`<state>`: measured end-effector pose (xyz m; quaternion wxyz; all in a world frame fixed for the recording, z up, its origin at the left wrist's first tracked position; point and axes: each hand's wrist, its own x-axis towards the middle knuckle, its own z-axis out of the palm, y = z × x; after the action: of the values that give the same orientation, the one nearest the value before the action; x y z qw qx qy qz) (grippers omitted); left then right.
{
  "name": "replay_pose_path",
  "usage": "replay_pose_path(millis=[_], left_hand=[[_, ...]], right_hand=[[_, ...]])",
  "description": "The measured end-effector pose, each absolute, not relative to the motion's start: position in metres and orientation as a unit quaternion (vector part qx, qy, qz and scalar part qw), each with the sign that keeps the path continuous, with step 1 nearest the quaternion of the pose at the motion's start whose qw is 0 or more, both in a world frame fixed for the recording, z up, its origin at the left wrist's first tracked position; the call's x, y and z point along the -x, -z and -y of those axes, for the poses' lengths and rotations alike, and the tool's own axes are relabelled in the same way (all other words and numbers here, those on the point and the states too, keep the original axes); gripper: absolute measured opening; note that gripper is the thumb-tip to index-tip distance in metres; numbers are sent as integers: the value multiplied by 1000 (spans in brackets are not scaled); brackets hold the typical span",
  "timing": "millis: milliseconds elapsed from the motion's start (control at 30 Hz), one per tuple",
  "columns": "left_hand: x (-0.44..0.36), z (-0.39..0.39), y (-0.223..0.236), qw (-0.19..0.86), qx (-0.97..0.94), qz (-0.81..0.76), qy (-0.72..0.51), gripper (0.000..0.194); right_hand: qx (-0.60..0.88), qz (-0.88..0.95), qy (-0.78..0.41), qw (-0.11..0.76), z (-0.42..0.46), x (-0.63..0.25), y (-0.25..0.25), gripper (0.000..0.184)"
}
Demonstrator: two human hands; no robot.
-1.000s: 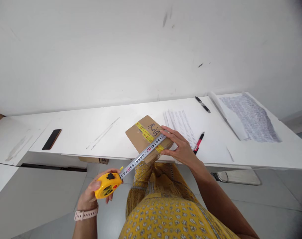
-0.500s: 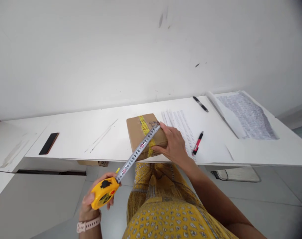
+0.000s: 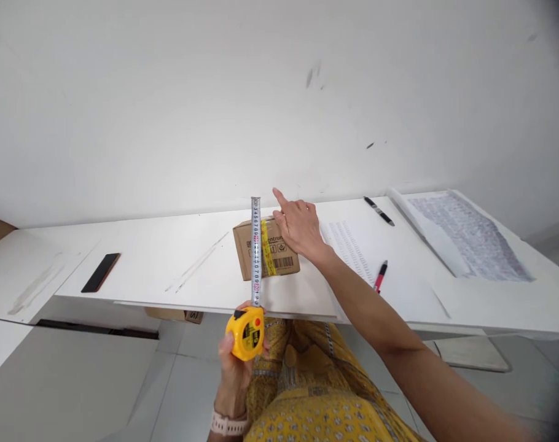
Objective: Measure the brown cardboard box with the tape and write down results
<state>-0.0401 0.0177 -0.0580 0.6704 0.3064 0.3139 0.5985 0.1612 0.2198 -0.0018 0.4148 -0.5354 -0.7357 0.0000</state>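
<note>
Brown cardboard box [image 3: 283,264] on a long white counter [image 3: 145,258] along a scuffed white wall [image 3: 169,110].
The left hand [image 3: 234,365] wraps its fingers round a yellow plastic tape measure [image 3: 247,334], blade out; the right hand [image 3: 302,230] — index extended, others bent — overlaps the box, contact unclear.

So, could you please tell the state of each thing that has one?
Left hand, closed around the tape measure
Tape measure, blade pulled out
Right hand, at the box, index finger extended; grip unclear
Box, taped, looks shut
Black pen, lying down
Red pen, lying down
Printed sheet, lying flat
Dark block, lying flat
</note>
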Motion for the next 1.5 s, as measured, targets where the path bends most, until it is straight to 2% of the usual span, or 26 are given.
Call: replay_pose_path(millis=[200, 567, 867, 1033, 1233, 1500], left_hand=[[11, -14, 72, 679, -267, -336, -596, 57], [4, -16, 80, 684, -244, -337, -599, 57], [-8, -14, 91, 693, -242, -343, -587, 59], [-5, -20, 107, 703, -255, -350, -565, 63], [5, -22, 116, 711, -282, -353, -538, 67], [22, -22, 109, 666, -318, -414, -532, 76]], right_hand=[[496, 759, -75, 415, -239, -161, 7, 55], [513, 773, -64, 368, -235, -163, -2, 50], [506, 758, -41, 410, -239, -147, -19, 34], [507, 751, -74, 415, -246, -140, -23, 24], [501, 731, -122, 446, -244, -142, -21, 23], [494, 720, -120, 472, -238, -140, -20, 24]])
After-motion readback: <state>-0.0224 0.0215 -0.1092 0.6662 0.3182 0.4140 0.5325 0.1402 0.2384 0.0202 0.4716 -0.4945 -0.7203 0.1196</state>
